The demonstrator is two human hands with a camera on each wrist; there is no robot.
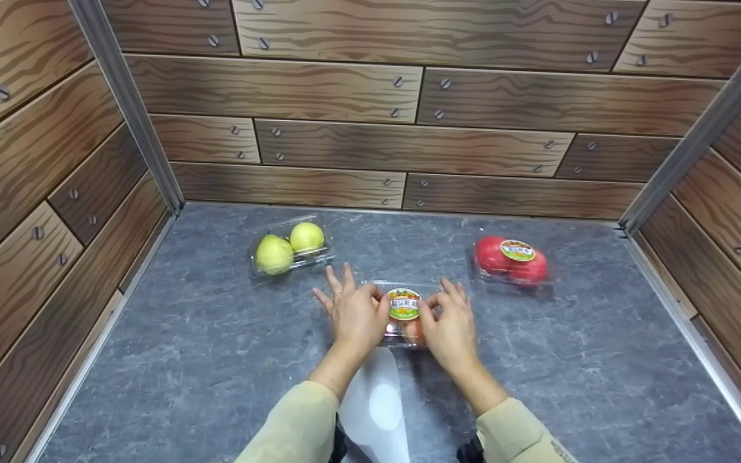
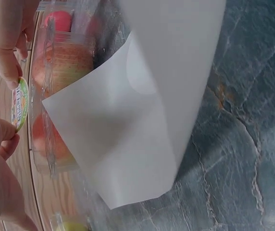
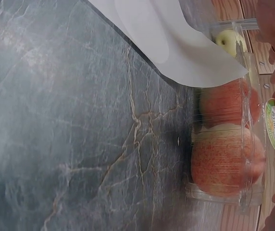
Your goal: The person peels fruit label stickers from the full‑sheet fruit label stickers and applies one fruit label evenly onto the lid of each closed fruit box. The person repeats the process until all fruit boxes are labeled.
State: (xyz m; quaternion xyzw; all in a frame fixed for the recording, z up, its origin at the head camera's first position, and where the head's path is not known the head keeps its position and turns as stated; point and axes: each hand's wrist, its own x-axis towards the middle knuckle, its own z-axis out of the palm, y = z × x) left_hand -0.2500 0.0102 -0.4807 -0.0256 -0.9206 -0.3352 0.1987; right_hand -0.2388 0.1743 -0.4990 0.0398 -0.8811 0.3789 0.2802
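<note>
An oval fruit sticker [image 1: 404, 304] is stretched between my two hands, just over a clear plastic clamshell box [image 1: 380, 283]. My left hand [image 1: 356, 315] pinches the sticker's left end between thumb and forefinger, its other fingers spread. From the right side, my right hand [image 1: 451, 325] pinches the opposite end. In the right wrist view the sticker [image 3: 273, 125] stands a little off the lid. Inside the box lie two red-and-yellow apples [image 3: 226, 159], and its lid is down. White backing paper [image 2: 113, 139] with a blank oval lies in front of the box, curled up at one end.
At the back left sits another clear box holding two yellow-green pears [image 1: 274, 254]. A third box with two red fruits [image 1: 529, 267] and an oval sticker [image 1: 517, 250] on its lid is at the right. Wood-patterned panels [image 1: 332, 93] wall the grey marbled table [image 1: 203, 360].
</note>
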